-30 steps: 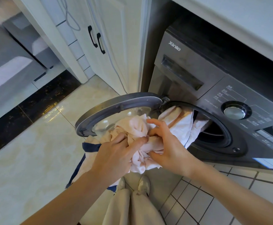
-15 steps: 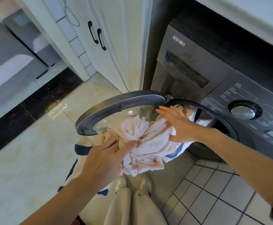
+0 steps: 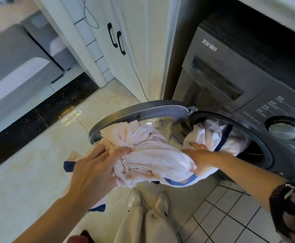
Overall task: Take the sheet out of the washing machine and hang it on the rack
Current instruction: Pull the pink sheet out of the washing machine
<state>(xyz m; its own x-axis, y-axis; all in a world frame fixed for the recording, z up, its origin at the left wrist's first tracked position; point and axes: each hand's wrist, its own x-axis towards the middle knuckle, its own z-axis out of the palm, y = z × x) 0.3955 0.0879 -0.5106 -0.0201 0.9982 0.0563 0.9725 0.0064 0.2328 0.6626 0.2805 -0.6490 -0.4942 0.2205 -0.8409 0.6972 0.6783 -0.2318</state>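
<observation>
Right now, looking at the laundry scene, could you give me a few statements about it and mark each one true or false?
1. The washing machine door stands open. True.
2. The whole sheet is already out of the drum. False: part of it still lies inside the drum opening.
3. The left hand grips the bunched sheet. True.
4. The sheet is plain green. False: it is pale pink and white with dark blue edging.
5. The right hand rests on the control dial. False: it holds the sheet at the drum opening, below and left of the dial.
</observation>
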